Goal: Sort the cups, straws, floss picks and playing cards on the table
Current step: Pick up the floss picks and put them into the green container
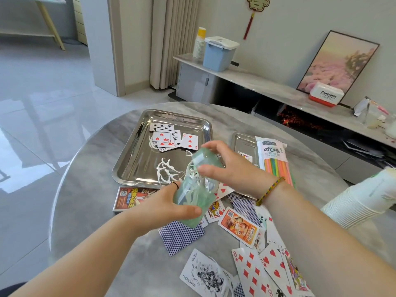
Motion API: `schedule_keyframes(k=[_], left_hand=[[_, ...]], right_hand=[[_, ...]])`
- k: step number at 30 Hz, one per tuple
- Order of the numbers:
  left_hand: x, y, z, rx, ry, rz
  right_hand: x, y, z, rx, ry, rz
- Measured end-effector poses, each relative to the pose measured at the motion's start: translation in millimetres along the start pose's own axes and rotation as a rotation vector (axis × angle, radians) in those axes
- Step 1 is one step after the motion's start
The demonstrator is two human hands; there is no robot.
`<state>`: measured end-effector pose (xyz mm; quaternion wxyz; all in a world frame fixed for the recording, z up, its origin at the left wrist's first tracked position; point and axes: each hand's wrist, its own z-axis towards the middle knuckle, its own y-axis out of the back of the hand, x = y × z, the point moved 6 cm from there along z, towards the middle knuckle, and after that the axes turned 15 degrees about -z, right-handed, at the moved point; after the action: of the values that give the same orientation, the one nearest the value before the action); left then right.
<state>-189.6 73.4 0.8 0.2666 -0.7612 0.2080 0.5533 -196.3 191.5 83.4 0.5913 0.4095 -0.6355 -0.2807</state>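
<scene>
Well, some things are hard to see here. The small tray (242, 140) is mostly hidden behind the right hand (227, 166) and the straw pack (274, 159). The stack of cups (360, 200) is cut off at the right edge. Some playing cards (252, 264) run off the bottom edge. The top of the green jar (192, 196) is covered by fingers, so I cannot tell if its lid is on or off.

The green jar is see-through, with white floss picks packed inside. It is held up and tilted, just above the counter (96, 189), near the front rim of the big tray (120, 168). The left hand (171, 202) has its fingers wrapped round the jar's lower part. The right hand's fingers curl round the upper part.

In the big tray lie some loose floss picks (165, 170) and a few face-up cards (169, 136). A card box (130, 198) lies on the counter beside the left hand.
</scene>
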Motion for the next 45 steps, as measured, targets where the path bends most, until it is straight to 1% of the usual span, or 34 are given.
schedule_keyframes(k=[4, 8, 9, 10, 12, 15, 16, 18, 21, 23, 24, 26, 28, 29, 30, 34, 36, 41, 45], left_hand=[[-4.1, 0.6, -0.6, -0.086, -0.045, 0.121], [-3.4, -0.2, -2.5, -0.130, -0.050, 0.228], [-3.5, -1.0, -2.6, -0.143, -0.053, 0.255], [-4.0, -1.6, -3.0, -0.160, -0.064, 0.284], [-6.7, -4.3, -4.1, -0.189, -0.097, 0.331], [-8.0, -7.5, -2.7, -0.195, -0.133, 0.371], [-6.9, -9.0, -2.9, -0.186, -0.120, 0.379], [-3.1, -12.8, -3.5, -0.155, -0.091, 0.412], [5.4, -12.7, -1.8, -0.105, -0.049, 0.441], [7.8, -11.1, -1.6, -0.084, -0.026, 0.447], [7.1, -11.1, -1.9, -0.074, -0.023, 0.455], [5.5, -11.8, -2.1, -0.061, -0.025, 0.477], [6.4, -11.3, -0.4, -0.056, -0.011, 0.511], [8.3, -11.1, 1.1, -0.046, -0.004, 0.523], [9.8, -11.4, 2.4, -0.029, -0.006, 0.520], [6.0, -16.4, 1.6, 0.030, -0.049, 0.497], [3.6, -17.2, 0.9, 0.047, -0.064, 0.507], [5.2, -17.5, -0.8, 0.095, -0.039, 0.559], [5.8, -17.5, 0.8, 0.115, -0.038, 0.533]], right_hand=[[-9.3, 2.4, -9.7, 0.096, -0.022, 0.047], [-33.5, -6.1, -20.4, -0.025, -0.113, 0.301], [-40.8, -9.5, -25.4, -0.057, -0.133, 0.316], [-47.5, -14.7, -31.5, -0.078, -0.143, 0.287], [-57.4, -29.8, -45.4, -0.086, -0.149, 0.140], [-69.6, -57.1, -61.6, -0.025, -0.136, -0.164], [-72.6, -64.7, -64.7, -0.003, -0.138, -0.239], [-78.8, -76.5, -66.7, 0.036, -0.158, -0.310], [-84.8, -86.2, -63.3, 0.094, -0.174, -0.328], [-86.1, -83.5, -61.9, 0.136, -0.168, -0.321], [-85.5, -77.5, -60.2, 0.130, -0.163, -0.298], [-81.1, -56.6, -56.0, 0.036, -0.163, -0.161], [-71.3, -32.5, -51.5, -0.129, -0.146, 0.049], [-64.9, -23.8, -48.2, -0.192, -0.113, 0.105], [-55.8, -18.1, -45.1, -0.214, -0.068, 0.111], [-20.9, -18.6, -27.3, -0.110, 0.096, -0.081], [-11.0, -21.5, -18.2, -0.040, 0.144, -0.153], [-4.5, -24.5, -7.9, 0.101, 0.147, -0.201], [-4.3, -20.7, -9.1, 0.080, 0.158, -0.327]])
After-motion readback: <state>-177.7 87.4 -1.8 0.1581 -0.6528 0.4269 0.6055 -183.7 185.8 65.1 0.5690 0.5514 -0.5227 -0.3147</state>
